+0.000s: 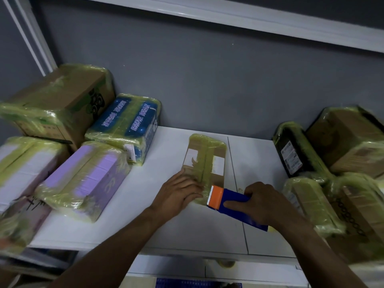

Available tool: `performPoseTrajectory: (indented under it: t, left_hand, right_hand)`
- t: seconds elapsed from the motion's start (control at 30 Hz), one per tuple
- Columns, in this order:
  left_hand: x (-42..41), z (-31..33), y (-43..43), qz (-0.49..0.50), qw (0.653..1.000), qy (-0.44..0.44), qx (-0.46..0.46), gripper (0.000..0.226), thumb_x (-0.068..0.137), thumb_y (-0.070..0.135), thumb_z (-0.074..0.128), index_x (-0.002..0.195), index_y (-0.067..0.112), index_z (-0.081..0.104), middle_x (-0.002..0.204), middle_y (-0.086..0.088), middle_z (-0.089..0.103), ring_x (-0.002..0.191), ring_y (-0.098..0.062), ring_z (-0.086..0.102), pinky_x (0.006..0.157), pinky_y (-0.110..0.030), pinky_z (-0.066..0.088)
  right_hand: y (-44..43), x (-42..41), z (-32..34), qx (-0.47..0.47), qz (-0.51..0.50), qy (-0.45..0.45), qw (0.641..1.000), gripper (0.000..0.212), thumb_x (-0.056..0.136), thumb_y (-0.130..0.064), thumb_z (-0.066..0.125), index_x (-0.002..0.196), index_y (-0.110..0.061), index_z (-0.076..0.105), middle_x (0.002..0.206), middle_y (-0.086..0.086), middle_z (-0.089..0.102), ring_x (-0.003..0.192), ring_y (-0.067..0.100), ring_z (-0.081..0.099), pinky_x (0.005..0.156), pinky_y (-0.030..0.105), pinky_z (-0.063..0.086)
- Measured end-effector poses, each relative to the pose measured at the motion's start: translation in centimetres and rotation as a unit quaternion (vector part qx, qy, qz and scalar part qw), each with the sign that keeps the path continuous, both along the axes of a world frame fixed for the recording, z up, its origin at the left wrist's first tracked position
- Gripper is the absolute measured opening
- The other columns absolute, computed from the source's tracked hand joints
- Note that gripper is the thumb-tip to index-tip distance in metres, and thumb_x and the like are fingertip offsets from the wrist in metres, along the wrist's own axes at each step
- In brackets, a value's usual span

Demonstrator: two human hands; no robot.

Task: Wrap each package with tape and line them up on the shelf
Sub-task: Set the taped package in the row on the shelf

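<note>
A flat brown cardboard package (pixel 205 156) with yellowish tape along its middle and white labels lies on the white shelf (pixel 166 217). My left hand (pixel 178 194) presses on its near left corner, fingers spread flat. My right hand (pixel 264 202) grips a blue tape dispenser (pixel 234 204) with an orange toothed head that touches the package's near edge.
Taped packages crowd both sides: a brown box (pixel 60 104), a blue box (pixel 128 125), a purple box (pixel 85 179) and a white one (pixel 22 163) at left; a black parcel (pixel 295 150) and brown boxes (pixel 351 142) at right. A grey wall stands behind. Another shelf runs above.
</note>
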State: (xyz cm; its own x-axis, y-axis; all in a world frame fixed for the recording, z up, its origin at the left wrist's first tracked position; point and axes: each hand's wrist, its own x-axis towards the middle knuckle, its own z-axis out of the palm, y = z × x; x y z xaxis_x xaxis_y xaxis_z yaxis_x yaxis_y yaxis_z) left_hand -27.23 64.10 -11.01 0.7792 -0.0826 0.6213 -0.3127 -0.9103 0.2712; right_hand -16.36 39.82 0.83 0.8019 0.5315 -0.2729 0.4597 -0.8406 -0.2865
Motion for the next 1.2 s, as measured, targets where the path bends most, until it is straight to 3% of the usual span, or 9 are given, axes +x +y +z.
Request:
performPoseTrajectory:
  t: [0.13, 0.3, 0.43, 0.57, 0.67, 0.8, 0.87, 1.07, 1.2]
  left_hand:
    - [0.0, -0.3, -0.2, 0.012, 1.0, 0.001, -0.003, 0.018, 0.095, 0.025, 0.07, 0.109, 0.016, 0.077, 0.111, 0.001, 0.075, 0.108, -0.016, 0.068, 0.121, -0.043, 0.028]
    - [0.0, -0.1, 0.1, 0.017, 0.999, -0.007, 0.026, 0.03, 0.1, 0.035, 0.054, 0.117, 0.021, 0.075, 0.113, 0.003, 0.075, 0.111, -0.016, 0.067, 0.118, -0.058, 0.032]
    - [-0.1, -0.4, 0.6, -0.004, 0.999, -0.009, 0.035, 0.037, 0.087, 0.018, 0.079, 0.122, 0.03, 0.074, 0.115, 0.007, 0.072, 0.116, -0.017, 0.062, 0.116, -0.063, 0.032]
    - [-0.1, -0.1, 0.0, 0.001, 1.0, -0.003, 0.031, 0.043, 0.084, 0.011, 0.081, 0.123, 0.028, 0.073, 0.122, 0.007, 0.069, 0.122, -0.016, 0.058, 0.119, -0.06, 0.027]
    - [-0.2, 0.1, -0.9, -0.016, 1.0, -0.006, 0.02, 0.045, 0.083, 0.006, 0.08, 0.125, 0.021, 0.072, 0.129, 0.003, 0.068, 0.129, -0.02, 0.053, 0.123, -0.042, 0.025]
    - [-0.7, 0.7, -1.3, -0.026, 0.999, 0.029, 0.011, 0.06, 0.079, -0.003, 0.081, 0.132, 0.022, 0.068, 0.123, 0.003, 0.069, 0.118, -0.021, 0.06, 0.105, -0.045, 0.046]
    - [-0.8, 0.7, -1.7, -0.014, 0.999, 0.043, 0.028, 0.071, 0.078, -0.005, 0.079, 0.138, 0.029, 0.063, 0.122, 0.004, 0.066, 0.118, -0.022, 0.055, 0.1, -0.043, 0.046]
    - [-0.2, 0.7, -1.8, -0.016, 0.998, 0.037, -0.041, 0.029, 0.09, 0.041, 0.074, 0.117, 0.033, 0.073, 0.125, 0.009, 0.066, 0.12, -0.015, 0.054, 0.101, -0.039, 0.037]
    - [0.8, 0.8, -1.6, -0.032, 0.999, 0.026, -0.023, 0.022, 0.095, 0.036, 0.068, 0.114, 0.028, 0.075, 0.127, 0.014, 0.067, 0.125, -0.011, 0.054, 0.101, -0.039, 0.032]
  right_hand:
    - [-0.2, -0.4, 0.3, 0.003, 0.002, 0.005, 1.0, 0.062, 0.068, -0.085, 0.066, 0.086, -0.026, 0.06, 0.077, -0.013, 0.062, 0.068, 0.005, 0.064, 0.056, 0.014, 0.043]
    - [-1.4, -0.5, 0.9, 0.015, -0.016, 0.014, 1.0, 0.07, 0.057, -0.092, 0.063, 0.08, -0.026, 0.064, 0.074, -0.009, 0.067, 0.065, 0.005, 0.067, 0.055, 0.016, 0.045]
    - [-2.8, -0.1, 1.6, 0.045, -0.038, 0.04, 0.997, 0.073, 0.05, -0.092, 0.065, 0.069, -0.022, 0.066, 0.057, -0.013, 0.065, 0.054, -0.003, 0.065, 0.039, 0.009, 0.036]
    - [-3.3, 0.6, 1.2, 0.025, -0.035, 0.024, 0.999, 0.07, 0.057, -0.089, 0.067, 0.07, -0.021, 0.067, 0.058, -0.007, 0.064, 0.051, -0.002, 0.063, 0.043, 0.01, 0.036]
    - [-3.2, 0.6, 0.1, 0.013, -0.033, 0.017, 0.999, 0.075, 0.05, -0.095, 0.056, 0.073, -0.024, 0.064, 0.065, -0.007, 0.063, 0.056, 0.004, 0.065, 0.052, 0.015, 0.041]
    - [-3.2, 0.8, -0.9, 0.01, -0.041, 0.025, 0.999, 0.077, 0.052, -0.096, 0.058, 0.076, -0.023, 0.063, 0.069, -0.007, 0.064, 0.063, 0.008, 0.068, 0.057, 0.02, 0.044]
    - [-3.0, 0.9, -1.2, 0.01, -0.039, 0.027, 0.999, 0.074, 0.055, -0.095, 0.061, 0.076, -0.024, 0.065, 0.069, -0.008, 0.065, 0.063, 0.007, 0.068, 0.056, 0.02, 0.044]
    - [-2.6, 0.7, -1.0, 0.006, -0.035, 0.039, 0.999, 0.076, 0.047, -0.098, 0.054, 0.073, -0.027, 0.062, 0.065, -0.01, 0.062, 0.059, 0.004, 0.065, 0.052, 0.015, 0.04]
    - [-2.4, 0.1, -0.8, 0.002, -0.03, 0.044, 0.999, 0.074, 0.048, -0.097, 0.052, 0.076, -0.029, 0.059, 0.069, -0.012, 0.059, 0.06, 0.002, 0.063, 0.051, 0.012, 0.038]
